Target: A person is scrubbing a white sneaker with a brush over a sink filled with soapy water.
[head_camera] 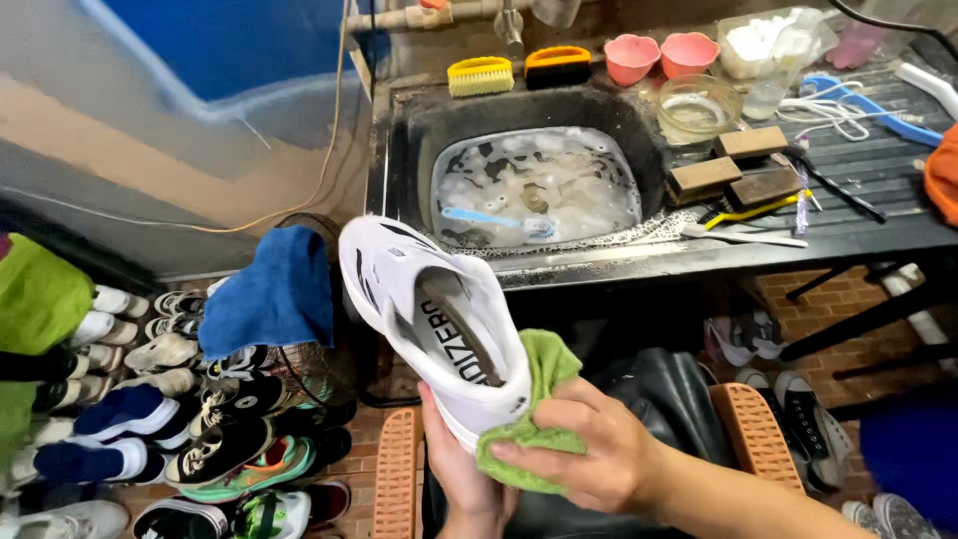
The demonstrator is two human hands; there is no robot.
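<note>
A white running shoe (419, 289) with black markings is held up in front of me, opening facing me. My left hand (461, 469) grips its heel from below. My right hand (589, 449) presses a green cloth (534, 399) against the heel and side of the shoe. Behind the shoe is a black sink (409, 140) full of soapy water, with a blue toothbrush (494, 220) lying in it.
Yellow and orange scrub brushes (479, 75), two pink cups (659, 55), a glass bowl (694, 105) and wooden brushes (733, 170) sit around the sink. Several shoes (170, 409) are stacked at left, with a blue cloth (269, 294) over them. More shoes (798, 399) lie under the counter.
</note>
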